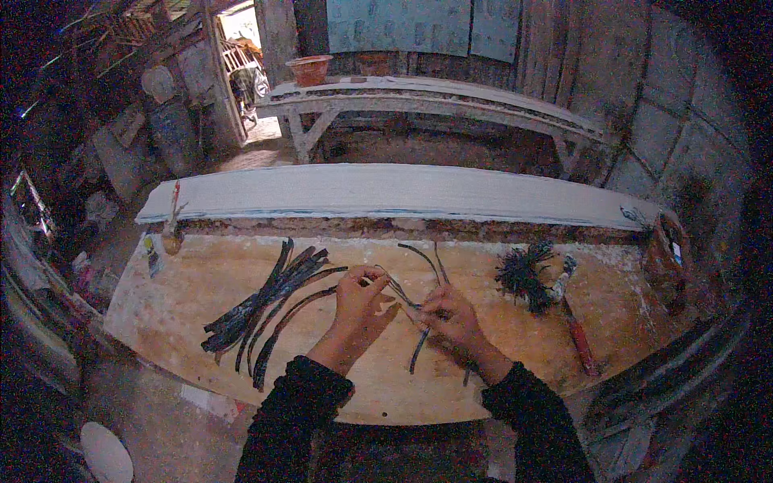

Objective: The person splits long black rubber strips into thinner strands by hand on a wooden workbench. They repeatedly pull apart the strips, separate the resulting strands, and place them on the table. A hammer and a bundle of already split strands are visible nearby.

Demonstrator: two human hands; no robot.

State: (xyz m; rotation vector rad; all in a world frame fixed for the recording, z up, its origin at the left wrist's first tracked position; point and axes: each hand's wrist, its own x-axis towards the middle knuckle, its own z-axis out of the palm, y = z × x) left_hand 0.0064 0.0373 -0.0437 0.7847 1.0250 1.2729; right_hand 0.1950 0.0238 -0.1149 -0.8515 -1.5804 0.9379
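My left hand (362, 304) is closed in a pinch over the middle of the wooden tabletop. A thin dark strip (400, 291) runs from its fingertips to my right hand (452, 318). The right fingers are closed round that strip. More strip ends stick out beyond and below the right hand, including a curved black strip (417, 252) and a short piece (418, 352). Left of my hands lies a loose bundle of black flat strips (262, 299). Several separate curved strips (283, 326) lie between this bundle and my left wrist.
On the right lie a frayed dark tuft (525, 276) and a red-handled tool (580, 346). A long pale board (403, 191) crosses the far edge of the tabletop (370, 394). Behind stands a white bench (419, 103) with a reddish pot (310, 71).
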